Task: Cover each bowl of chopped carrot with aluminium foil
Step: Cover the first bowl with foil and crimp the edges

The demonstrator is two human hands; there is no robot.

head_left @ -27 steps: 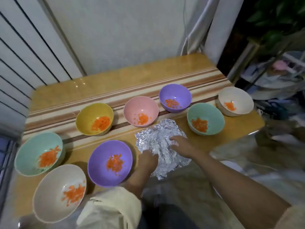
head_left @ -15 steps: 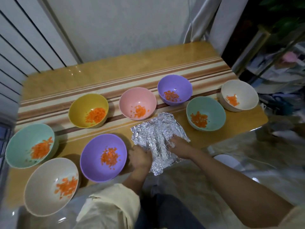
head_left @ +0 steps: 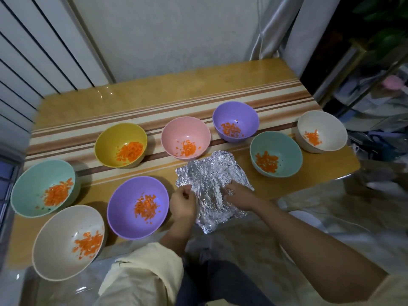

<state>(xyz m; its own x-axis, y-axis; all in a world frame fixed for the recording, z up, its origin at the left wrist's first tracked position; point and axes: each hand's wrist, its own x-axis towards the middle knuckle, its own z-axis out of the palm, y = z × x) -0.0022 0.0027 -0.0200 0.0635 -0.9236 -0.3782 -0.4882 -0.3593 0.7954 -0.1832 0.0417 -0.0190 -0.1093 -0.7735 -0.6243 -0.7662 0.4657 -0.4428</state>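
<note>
A crumpled sheet of aluminium foil point(head_left: 209, 177) lies at the table's near edge, draped over something hidden beneath it. My left hand point(head_left: 182, 205) pinches its left edge with curled fingers. My right hand point(head_left: 237, 196) grips the foil's right side, fingers sunk into the folds. Several open bowls of chopped carrot surround it: a purple bowl point(head_left: 123, 226) just left of my left hand, a pink bowl point(head_left: 174, 134) behind, a mint bowl point(head_left: 287, 160) to the right.
More uncovered bowls stand on the striped wooden table point(head_left: 154, 98): yellow bowl point(head_left: 110, 138), far purple bowl point(head_left: 247, 115), cream bowl point(head_left: 331, 127) at right, mint bowl point(head_left: 28, 188) and cream bowl point(head_left: 53, 257) at left. A wall and slatted panel close the back and left.
Both hands have shifted a little on the foil: the left one moved from its near-left part to pinch the left edge, and the right one pressed deeper into the right side.
</note>
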